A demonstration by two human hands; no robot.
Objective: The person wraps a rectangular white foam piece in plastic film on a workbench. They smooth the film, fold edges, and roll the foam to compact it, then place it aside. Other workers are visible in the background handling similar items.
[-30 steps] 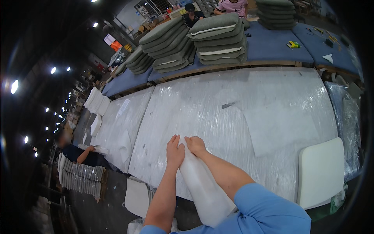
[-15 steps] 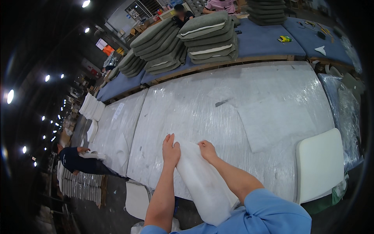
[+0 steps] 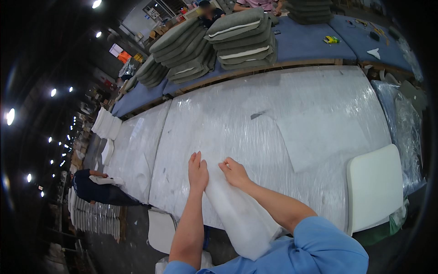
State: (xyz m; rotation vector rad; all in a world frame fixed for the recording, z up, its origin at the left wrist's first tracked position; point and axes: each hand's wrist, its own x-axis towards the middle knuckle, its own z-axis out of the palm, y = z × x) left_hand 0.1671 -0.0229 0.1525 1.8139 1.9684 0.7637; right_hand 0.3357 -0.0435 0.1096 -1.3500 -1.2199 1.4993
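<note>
A white padded piece wrapped in soft, fluffy white wadding (image 3: 239, 219) stretches from my body out over the near edge of the table, its near end against my blue shirt. At its far left corner, my left hand (image 3: 198, 173) grips the wadding between thumb and fairly straight fingers. My right hand (image 3: 234, 172) is closed on the far right edge, fingers curled and knuckles up. Both hands are close together above the plastic-covered table (image 3: 219, 128). The piece's underside is hidden.
A cream cushion pad (image 3: 375, 187) lies at the table's right edge; another pale pad (image 3: 160, 230) sits low left. Stacks of grey-green cushions (image 3: 244, 41) stand on a blue table (image 3: 301, 45) beyond. A person in dark clothes (image 3: 98, 187) works at the left.
My right hand has moved left, closer to my left hand, drawing the far end of the wadding narrower. Both hands are slightly higher in the picture. The person at left has shifted slightly.
</note>
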